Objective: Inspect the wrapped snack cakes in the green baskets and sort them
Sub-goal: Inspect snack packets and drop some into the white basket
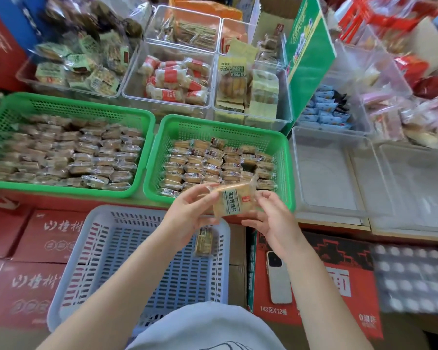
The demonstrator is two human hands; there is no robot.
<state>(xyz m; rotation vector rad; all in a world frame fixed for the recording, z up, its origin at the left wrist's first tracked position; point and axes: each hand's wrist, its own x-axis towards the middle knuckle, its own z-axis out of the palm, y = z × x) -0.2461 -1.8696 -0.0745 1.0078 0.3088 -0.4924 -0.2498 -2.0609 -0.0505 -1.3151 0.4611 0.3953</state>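
Your left hand and right hand both pinch one wrapped snack cake by its side edges, fingers curled round it, label face up toward you. You hold it in the air just over the near rim of the right green basket, which is your reference. That basket holds rows of wrapped cakes with a dark gap right of centre. Left of it, just beside, sits the left green basket, packed fuller. Nearer to you than the right green basket is a grey-blue basket with one wrapped cake lying in it under your left hand. Right of that, a phone lies on a red carton. Beyond the green baskets stand clear bins of other snacks.
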